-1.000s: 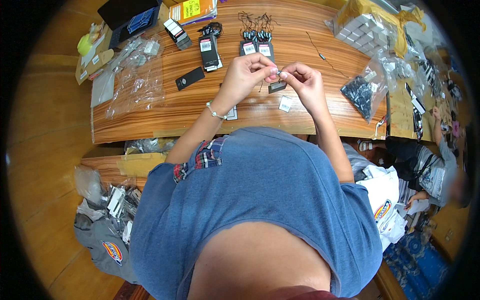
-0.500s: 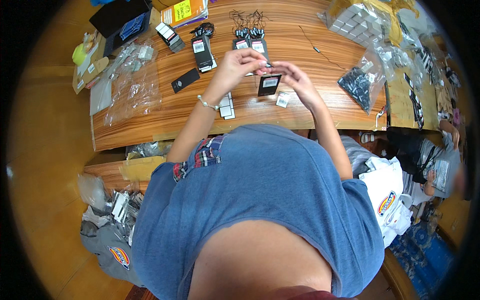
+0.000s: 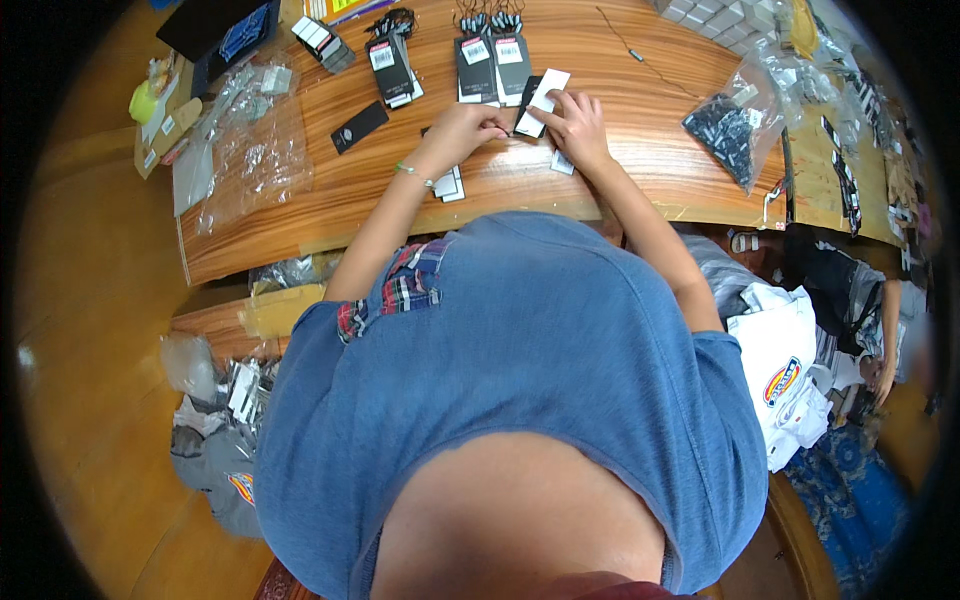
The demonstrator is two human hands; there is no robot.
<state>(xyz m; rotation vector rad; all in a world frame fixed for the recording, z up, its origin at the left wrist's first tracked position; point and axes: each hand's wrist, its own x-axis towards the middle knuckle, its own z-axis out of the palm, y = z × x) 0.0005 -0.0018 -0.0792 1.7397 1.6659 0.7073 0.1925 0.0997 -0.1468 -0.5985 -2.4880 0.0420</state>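
Observation:
Both of my hands rest on a wooden table (image 3: 640, 150) around a small tag (image 3: 540, 102), black on one side and white on the other. My left hand (image 3: 462, 125) pinches its left edge with closed fingers. On the white face lie the fingers of my right hand (image 3: 577, 122). Just beyond them sit black hang tags with strings (image 3: 492, 62). Small white labels (image 3: 449, 185) lie by my left wrist.
A clear bag of dark pieces (image 3: 733, 130) lies to the right. Clear plastic bags (image 3: 250, 140) and a black tag (image 3: 358, 127) lie to the left, a dark box (image 3: 222, 25) at the far left corner. White bags (image 3: 790, 375) sit low on the right.
My hands, which held the tag up in front of me, have come down and forward onto the table, and the tag now lies under my fingers.

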